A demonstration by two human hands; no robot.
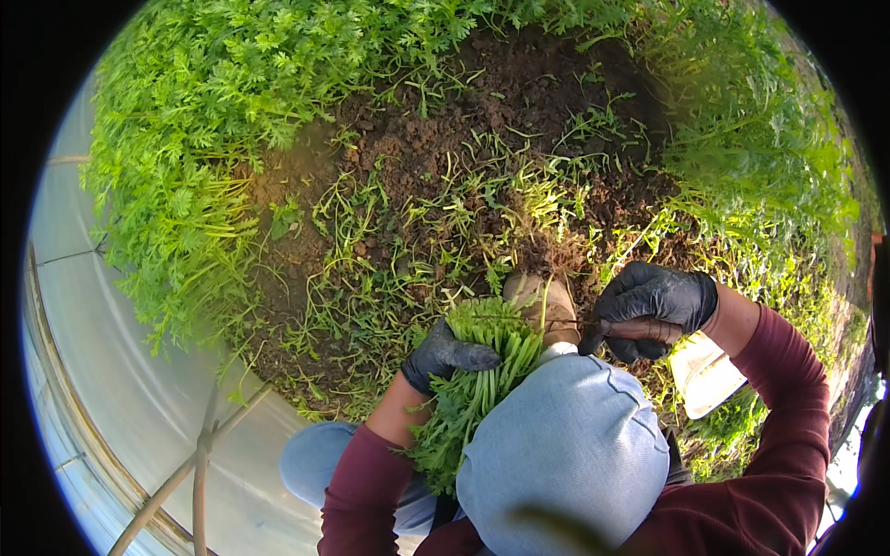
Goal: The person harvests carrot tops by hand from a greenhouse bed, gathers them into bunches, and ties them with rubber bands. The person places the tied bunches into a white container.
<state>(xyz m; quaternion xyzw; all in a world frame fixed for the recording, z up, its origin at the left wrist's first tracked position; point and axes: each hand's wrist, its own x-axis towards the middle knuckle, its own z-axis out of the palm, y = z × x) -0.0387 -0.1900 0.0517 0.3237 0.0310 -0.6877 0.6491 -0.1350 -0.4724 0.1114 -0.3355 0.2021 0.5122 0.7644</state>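
My left hand (pixel 450 357), in a black glove, is closed round a bunch of leafy greens (pixel 482 380). The pale stem ends face up and away from me, and the feathery leaves hang down towards my lap. To the right, my right hand (pixel 649 310), also black-gloved, grips the brown wooden handle of a knife (pixel 642 330). A thin dark blade seems to reach left from it towards the stems, though its shape is hard to make out. My raised knee (pixel 565 445), in light blue cloth, sits between my forearms, with a brown shoe (pixel 547 306) beyond it.
Dug brown soil (pixel 417 157) strewn with cut stems and leaves lies ahead. Dense standing greens (pixel 232 93) border it at the left and far side, and more greens (pixel 751 157) at the right. A white flat object (pixel 705 375) lies by my right forearm. Plastic sheeting (pixel 111 343) with poles (pixel 199 463) runs along the left.
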